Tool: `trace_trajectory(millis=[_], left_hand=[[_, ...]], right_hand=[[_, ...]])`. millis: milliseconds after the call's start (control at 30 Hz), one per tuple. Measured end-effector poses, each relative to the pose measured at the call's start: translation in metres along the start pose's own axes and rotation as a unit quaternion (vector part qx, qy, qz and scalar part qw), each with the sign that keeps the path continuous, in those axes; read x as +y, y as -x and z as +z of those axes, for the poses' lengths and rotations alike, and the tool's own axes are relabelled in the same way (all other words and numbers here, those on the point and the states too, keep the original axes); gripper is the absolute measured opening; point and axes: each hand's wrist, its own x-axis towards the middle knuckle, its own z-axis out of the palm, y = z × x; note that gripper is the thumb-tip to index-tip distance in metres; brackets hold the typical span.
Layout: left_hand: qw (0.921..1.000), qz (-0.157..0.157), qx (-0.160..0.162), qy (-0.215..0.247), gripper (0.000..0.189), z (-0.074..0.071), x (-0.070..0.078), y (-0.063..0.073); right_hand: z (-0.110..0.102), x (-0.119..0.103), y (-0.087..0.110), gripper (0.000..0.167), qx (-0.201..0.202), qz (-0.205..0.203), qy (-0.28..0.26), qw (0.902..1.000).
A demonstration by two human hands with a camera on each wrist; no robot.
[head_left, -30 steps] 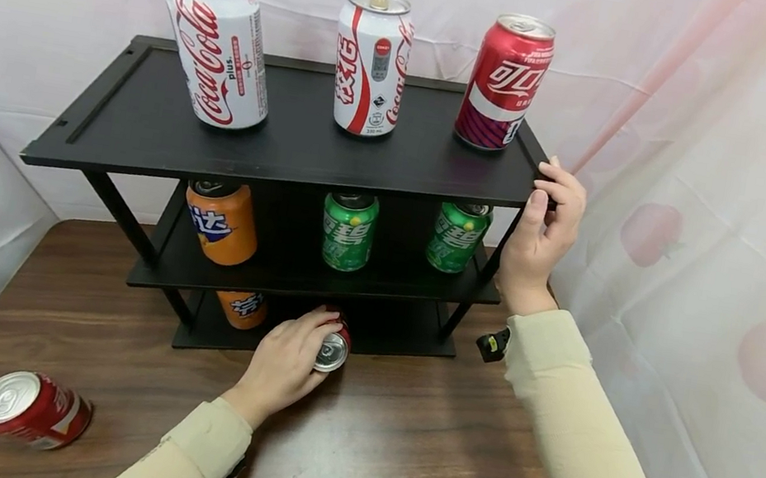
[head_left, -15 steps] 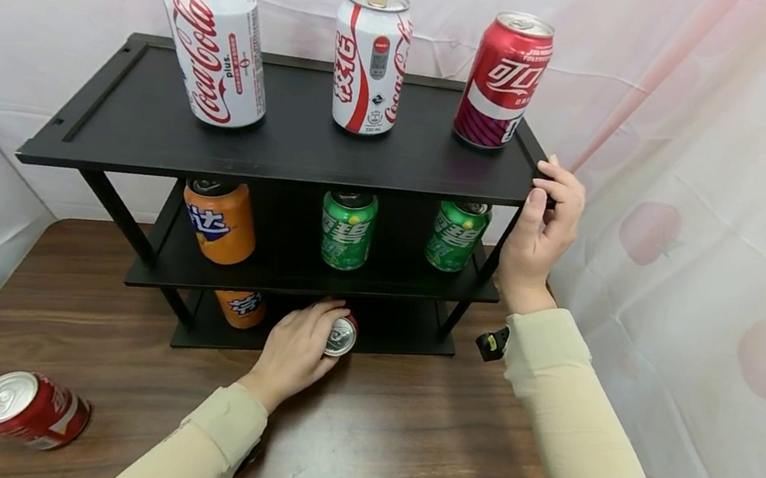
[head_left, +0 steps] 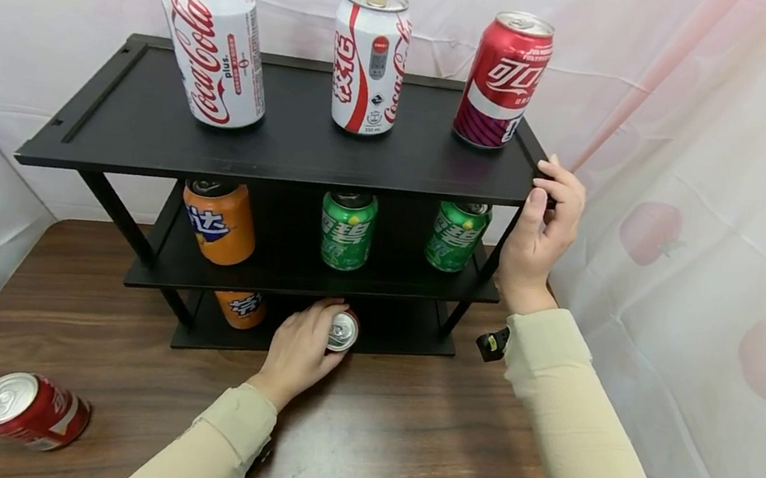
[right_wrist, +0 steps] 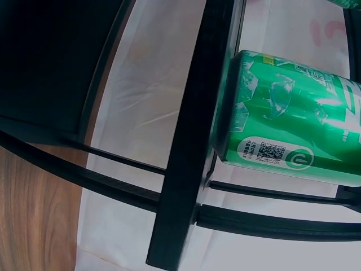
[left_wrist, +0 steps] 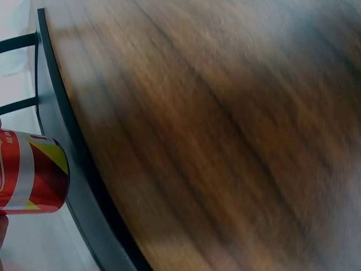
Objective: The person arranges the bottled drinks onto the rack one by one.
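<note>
My left hand (head_left: pixel 301 343) curls round a red soda can (head_left: pixel 342 331) at the front of the bottom shelf, and its silver top faces up. In the left wrist view the red, white and yellow side of this can (left_wrist: pixel 35 174) shows, its base right at the dark shelf board (left_wrist: pixel 84 164). Part of the can is hidden by my fingers. With my right hand (head_left: pixel 541 235) I grip the right front corner of the black three-tier rack (head_left: pixel 282 160), thumb in front and fingers over the edge. The right wrist view shows a green can (right_wrist: pixel 293 118) on the middle shelf.
Two white cola cans (head_left: pixel 217 54) and a red one (head_left: pixel 505 83) stand on top. An orange can (head_left: pixel 220 222) and two green cans (head_left: pixel 346 233) occupy the middle shelf. Another orange can (head_left: pixel 241 309) is bottom left. A red can (head_left: pixel 32 411) stands on the wooden table (head_left: pixel 393 458).
My left hand has moved slightly forward and to the right with the red soda can, farther onto the bottom shelf. The right hand keeps its place on the rack.
</note>
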Motion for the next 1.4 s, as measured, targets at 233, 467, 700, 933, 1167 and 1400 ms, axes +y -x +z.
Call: trace_trajectory(millis=[233, 467, 700, 933, 1167, 1400], left_hand=[[0.9997, -0.012, 0.02, -0.012, 0.074, 0.007, -0.001, -0.001], [0.9986, -0.031, 0.035, -0.024, 0.071, 0.011, -0.002, -0.005], [0.9974, -0.061, 0.012, -0.037, 0.058, 0.011, 0.001, -0.014], [0.9912, -0.116, -0.045, -0.045, 0.053, 0.009, 0.003, -0.026], [0.9846, -0.148, -0.085, -0.04, 0.05, 0.009, -0.001, -0.036], [0.9786, -0.172, -0.112, -0.012, 0.05, 0.007, -0.007, -0.04]], right_hand=[[0.0, 0.0, 0.0, 0.037, 0.001, -0.002, 0.002, 1.0], [0.0, 0.0, 0.0, 0.036, 0.003, -0.004, 0.003, 1.0], [0.001, -0.003, 0.0, 0.035, 0.002, 0.001, 0.004, 1.0], [0.002, -0.01, -0.001, 0.035, 0.0, 0.005, 0.004, 1.0], [0.002, -0.013, -0.003, 0.034, 0.002, -0.002, 0.003, 1.0], [0.001, -0.013, -0.003, 0.033, 0.0, -0.003, 0.001, 1.0]])
